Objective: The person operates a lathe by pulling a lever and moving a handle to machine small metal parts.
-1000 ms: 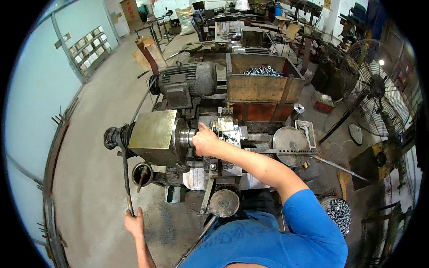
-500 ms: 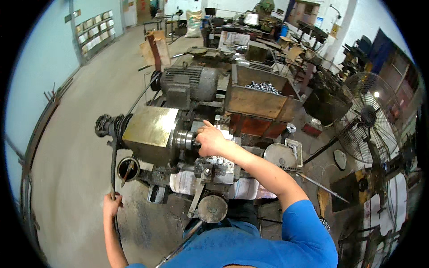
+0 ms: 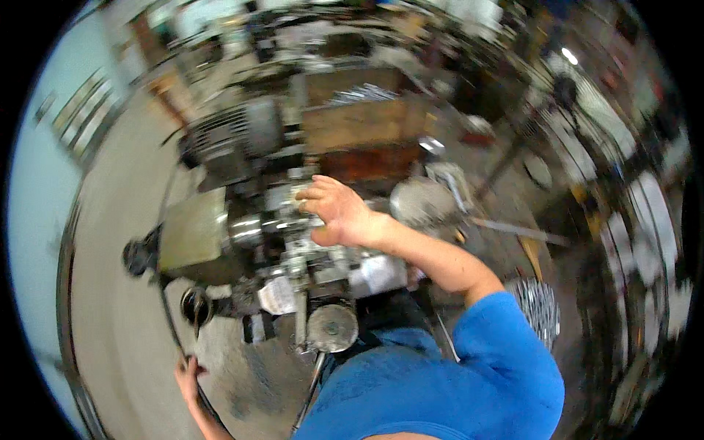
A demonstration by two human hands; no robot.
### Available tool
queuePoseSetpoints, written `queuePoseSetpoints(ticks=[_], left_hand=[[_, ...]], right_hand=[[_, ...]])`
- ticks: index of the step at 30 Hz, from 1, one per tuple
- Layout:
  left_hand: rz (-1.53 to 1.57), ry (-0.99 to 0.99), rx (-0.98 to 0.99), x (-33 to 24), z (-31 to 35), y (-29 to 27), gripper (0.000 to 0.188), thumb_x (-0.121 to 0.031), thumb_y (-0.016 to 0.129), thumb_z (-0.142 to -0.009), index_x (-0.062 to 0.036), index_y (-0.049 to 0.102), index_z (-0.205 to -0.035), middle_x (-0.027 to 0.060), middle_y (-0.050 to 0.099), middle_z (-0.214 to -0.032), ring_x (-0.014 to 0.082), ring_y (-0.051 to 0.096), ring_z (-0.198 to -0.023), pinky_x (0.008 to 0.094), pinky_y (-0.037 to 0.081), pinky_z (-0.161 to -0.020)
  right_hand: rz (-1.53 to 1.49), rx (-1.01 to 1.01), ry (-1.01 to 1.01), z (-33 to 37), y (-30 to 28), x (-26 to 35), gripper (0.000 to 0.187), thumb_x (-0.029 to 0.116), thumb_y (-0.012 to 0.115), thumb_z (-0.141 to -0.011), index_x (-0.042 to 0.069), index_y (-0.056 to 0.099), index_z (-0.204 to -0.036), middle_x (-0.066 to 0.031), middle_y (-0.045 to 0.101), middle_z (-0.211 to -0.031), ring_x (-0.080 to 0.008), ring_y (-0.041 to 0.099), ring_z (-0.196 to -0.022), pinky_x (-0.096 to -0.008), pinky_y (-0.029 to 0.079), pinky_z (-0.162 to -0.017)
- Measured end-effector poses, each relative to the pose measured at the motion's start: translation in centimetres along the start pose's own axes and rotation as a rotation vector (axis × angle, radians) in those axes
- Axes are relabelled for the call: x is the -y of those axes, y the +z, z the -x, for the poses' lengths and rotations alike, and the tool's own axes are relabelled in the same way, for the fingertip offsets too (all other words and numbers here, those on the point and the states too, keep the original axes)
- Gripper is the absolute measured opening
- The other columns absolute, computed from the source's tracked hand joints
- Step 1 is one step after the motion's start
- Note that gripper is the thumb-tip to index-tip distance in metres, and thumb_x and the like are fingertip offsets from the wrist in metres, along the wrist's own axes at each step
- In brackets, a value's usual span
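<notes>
Left hand (image 3: 189, 372): curled round long dark bar (image 3: 170, 323) | right hand (image 3: 339, 213): fingers spread, no grip visible despite blur | metal spindle (image 3: 246, 231): just left of right hand | handling: steady bar grip, right fingertips best clear of spindle

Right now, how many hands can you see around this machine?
2: the left hand around the long dark bar at lower left, and the right hand over the middle of the machine. Background blur could hide others.
</notes>
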State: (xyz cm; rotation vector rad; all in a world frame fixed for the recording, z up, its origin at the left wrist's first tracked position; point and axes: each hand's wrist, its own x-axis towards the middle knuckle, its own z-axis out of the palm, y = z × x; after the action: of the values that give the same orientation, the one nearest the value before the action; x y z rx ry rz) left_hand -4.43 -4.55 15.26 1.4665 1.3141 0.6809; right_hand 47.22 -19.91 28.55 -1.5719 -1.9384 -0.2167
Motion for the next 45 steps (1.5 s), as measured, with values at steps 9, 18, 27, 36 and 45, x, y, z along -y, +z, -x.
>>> queuePoseSetpoints(ticks=[9, 18, 27, 36, 45], left_hand=[[-0.027, -0.232, -0.035, 1.3, -2.8, 2.3, 0.031, -0.022, 0.06, -0.083, -0.0026, 0.055, -0.107, 0.0149, 0.058, -0.075, 0.0237, 0.057, -0.059, 0.0347, 0.05, -0.059], [-0.046, -0.305, -0.281, 3.9, -4.6, 2.0, 0.032, -0.021, 0.063, -0.08, 0.0012, 0.054, -0.101, 0.0081, 0.052, -0.064, 0.0193, 0.048, -0.053, 0.0342, 0.044, -0.053], [-0.013, -0.092, -0.045, 0.8, -1.2, -1.1, 0.033, -0.025, 0.064, -0.079, 0.0047, 0.055, -0.089, 0.0055, 0.053, -0.06, 0.015, 0.053, -0.053, 0.0295, 0.047, -0.052], [0.039, -0.126, -0.054, -0.6, -0.5, 0.8, 0.029, -0.024, 0.063, -0.081, 0.0026, 0.055, -0.089, 0.0087, 0.056, -0.062, 0.0176, 0.059, -0.054, 0.03, 0.052, -0.049], [-0.163, -0.078, -0.113, -0.4, -0.5, 0.3, 0.027, -0.019, 0.063, -0.079, 0.0018, 0.055, -0.093, 0.0105, 0.057, -0.067, 0.0163, 0.058, -0.055, 0.0316, 0.051, -0.051]], right_hand=[[0.424, -0.356, 1.149, 36.6, -19.5, -3.3, 0.039, 0.021, 0.062, -0.059, 0.0, 0.065, -0.092, -0.0175, 0.057, -0.112, -0.0339, 0.057, -0.098, -0.036, 0.046, -0.085], [0.566, 0.422, 1.852, 58.6, -11.4, -3.2, 0.029, 0.025, 0.058, -0.062, 0.007, 0.067, -0.082, -0.0186, 0.064, -0.09, -0.0325, 0.061, -0.086, -0.0385, 0.05, -0.078], [0.522, 0.469, 1.569, 66.8, -5.7, -9.7, 0.031, 0.029, 0.054, -0.073, 0.003, 0.064, -0.086, -0.0218, 0.062, -0.091, -0.0374, 0.059, -0.086, -0.044, 0.049, -0.075], [-0.234, -0.677, 1.663, 62.7, -9.0, -7.1, 0.025, 0.011, 0.065, -0.067, -0.005, 0.065, -0.086, -0.0142, 0.065, -0.088, -0.0253, 0.062, -0.081, -0.0297, 0.051, -0.073], [-0.341, -0.059, 0.732, 17.9, -5.2, -1.3, 0.041, 0.005, 0.052, -0.052, 0.002, 0.068, -0.089, -0.0175, 0.057, -0.113, -0.0248, 0.055, -0.104, -0.0313, 0.041, -0.088]])
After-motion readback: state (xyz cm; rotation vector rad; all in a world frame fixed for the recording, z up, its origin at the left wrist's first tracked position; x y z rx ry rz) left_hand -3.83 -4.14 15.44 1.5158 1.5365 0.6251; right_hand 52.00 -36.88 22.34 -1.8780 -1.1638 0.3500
